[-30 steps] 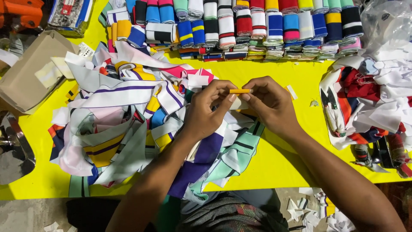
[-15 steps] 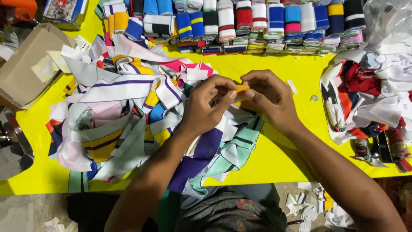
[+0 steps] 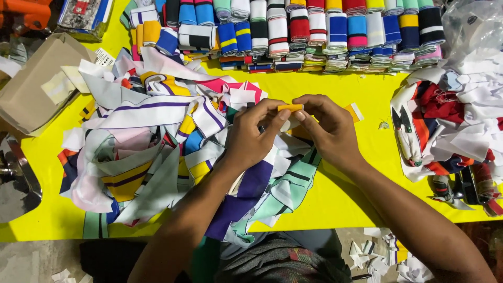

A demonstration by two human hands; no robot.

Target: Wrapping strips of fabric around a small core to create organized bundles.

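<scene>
Yellow tabletop (image 3: 361, 202) fills my view, seen from above. At ten o'clock lies a loose heap of striped fabric strips (image 3: 157, 152); along twelve o'clock runs a row of folded striped bands (image 3: 314, 31); at three o'clock sits a second pile of white and red cloth (image 3: 450, 126). A brown cardboard box (image 3: 31, 89) rests at nine o'clock.

Near the centre, my left hand (image 3: 251, 139) and my right hand (image 3: 327, 131) meet, both pinched closed on a small yellow-orange piece (image 3: 290, 107), each holding one end between fingertips and thumb. It sits just above the heap's edge.

I judge this as the folding or aligning step on that piece; the next move would call for even ends and a firm pinch.

My fingers hide most of the piece, so I cannot tell whether it is cloth or tape. The box's contents are not visible.
</scene>
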